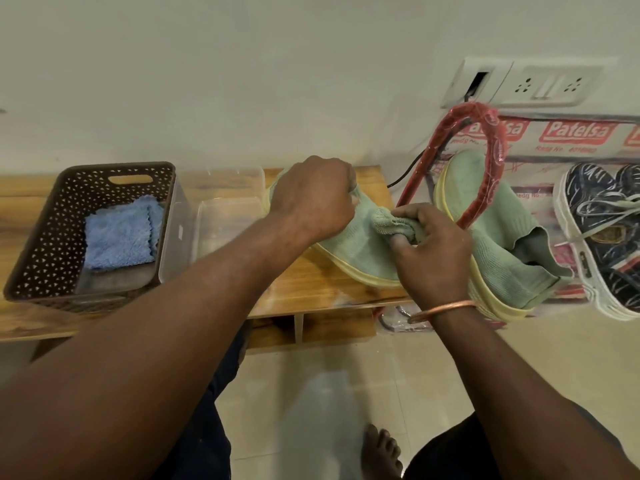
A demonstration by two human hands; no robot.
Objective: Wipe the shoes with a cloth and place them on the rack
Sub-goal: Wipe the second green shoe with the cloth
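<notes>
Fingers of my left hand [313, 199] curl round one end of a pale green knit shoe with a yellow sole [356, 252], which lies at the right end of the low wooden table [311, 289]. My right hand [433, 252] pinches a bunched green cloth [394, 225] against the shoe's upper. A matching green shoe [502, 237] sits on the red-framed rack [498, 140] just right of the table. A brown perforated basket [34, 237] stands on the table's left.

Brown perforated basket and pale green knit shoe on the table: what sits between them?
A clear plastic tub, on the wooden table, shown in the head view.
</notes>
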